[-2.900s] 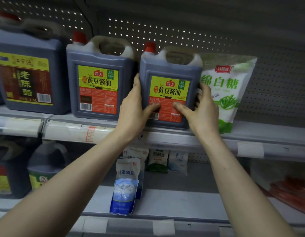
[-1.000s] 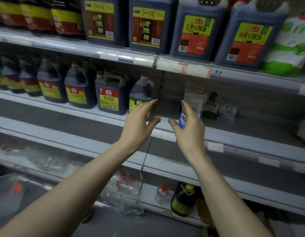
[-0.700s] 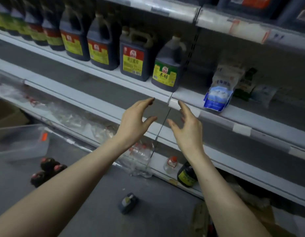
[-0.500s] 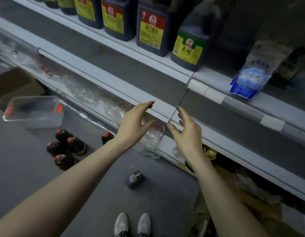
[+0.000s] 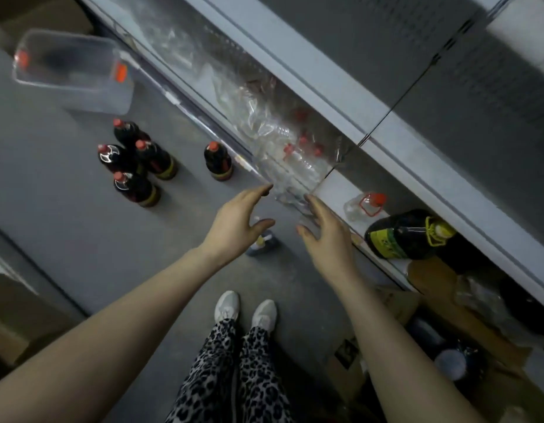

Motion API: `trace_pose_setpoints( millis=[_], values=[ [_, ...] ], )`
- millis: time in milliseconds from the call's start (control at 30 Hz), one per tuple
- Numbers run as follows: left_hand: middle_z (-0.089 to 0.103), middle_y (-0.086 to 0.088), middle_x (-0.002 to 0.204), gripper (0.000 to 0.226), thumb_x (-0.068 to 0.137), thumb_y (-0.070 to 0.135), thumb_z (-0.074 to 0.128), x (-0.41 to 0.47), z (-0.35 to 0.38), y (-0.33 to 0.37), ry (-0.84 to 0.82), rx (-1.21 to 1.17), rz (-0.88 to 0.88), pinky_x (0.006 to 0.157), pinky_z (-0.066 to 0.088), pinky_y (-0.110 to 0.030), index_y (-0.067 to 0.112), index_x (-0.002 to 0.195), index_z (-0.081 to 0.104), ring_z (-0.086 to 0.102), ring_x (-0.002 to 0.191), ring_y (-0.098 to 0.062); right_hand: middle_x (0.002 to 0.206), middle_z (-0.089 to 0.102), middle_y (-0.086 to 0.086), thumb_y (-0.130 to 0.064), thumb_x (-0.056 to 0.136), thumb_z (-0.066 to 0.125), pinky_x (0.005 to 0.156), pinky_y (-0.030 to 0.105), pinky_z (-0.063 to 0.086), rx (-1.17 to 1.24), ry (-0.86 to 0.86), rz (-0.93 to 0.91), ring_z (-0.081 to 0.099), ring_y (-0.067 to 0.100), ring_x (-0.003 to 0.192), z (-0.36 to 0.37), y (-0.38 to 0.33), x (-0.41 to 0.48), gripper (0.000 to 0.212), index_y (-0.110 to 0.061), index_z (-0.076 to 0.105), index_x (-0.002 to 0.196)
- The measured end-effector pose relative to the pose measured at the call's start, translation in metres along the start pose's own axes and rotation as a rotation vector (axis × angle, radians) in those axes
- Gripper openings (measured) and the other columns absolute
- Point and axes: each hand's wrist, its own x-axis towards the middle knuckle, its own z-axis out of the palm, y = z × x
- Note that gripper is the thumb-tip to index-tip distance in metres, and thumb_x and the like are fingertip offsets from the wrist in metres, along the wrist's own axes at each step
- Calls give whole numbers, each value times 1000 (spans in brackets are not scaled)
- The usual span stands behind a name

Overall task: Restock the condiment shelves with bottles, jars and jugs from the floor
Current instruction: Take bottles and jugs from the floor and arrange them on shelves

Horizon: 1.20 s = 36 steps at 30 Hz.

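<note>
Downward view over the grey floor (image 5: pixel 66 239) in front of the condiment shelves (image 5: pixel 325 74). Left hand (image 5: pixel 237 221) and right hand (image 5: pixel 328 236) held out side by side, apart, fingers straight and loosely spread, palms turned toward each other, gripping nothing. Between and beneath them, a small dark bottle (image 5: pixel 264 241) with a yellow label lying on the floor, partly hidden by the left thumb. Farther left, a cluster of four dark red-capped bottles (image 5: pixel 133 160) standing upright on the floor, with a fifth dark bottle (image 5: pixel 218 161) upright near them, just beside the bottom shelf edge. Beyond these, a clear plastic bin (image 5: pixel 72 71) on the floor. On the bottom shelf, crumpled clear plastic wrap (image 5: pixel 264 117); to its right a clear jug (image 5: pixel 366 204) with red cap and handle, then a dark jug (image 5: pixel 408 235) with yellow handle, on its side. Cardboard boxes (image 5: pixel 441 282) at lower right. White shoes (image 5: pixel 246 311) and leopard-print trousers (image 5: pixel 234 377) at bottom centre.
</note>
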Motion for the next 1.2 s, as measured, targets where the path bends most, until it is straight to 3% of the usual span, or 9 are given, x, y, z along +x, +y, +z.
trace_pose_setpoints(
  millis=[600, 1200],
  values=[
    [48, -3, 146, 81, 84, 24, 77, -5, 188, -215, -190, -52, -283, 103, 38, -30, 19, 152, 34, 47, 132, -20, 153, 46, 5, -17, 94, 69, 110, 46, 44, -124, -260, 184, 46, 25, 139, 169, 202, 97, 65, -24, 40, 152],
    [28, -3, 160, 100, 82, 26, 79, 14, 363, -371, -234, -105, -440, 115, 29, -34, 24, 157, 14, 31, 144, -23, 155, 42, 6, -7, 90, 71, 115, 48, 38, -144, -421, 271, 39, 27, 143, 304, 389, 178, 80, -24, 30, 157]
  ],
)
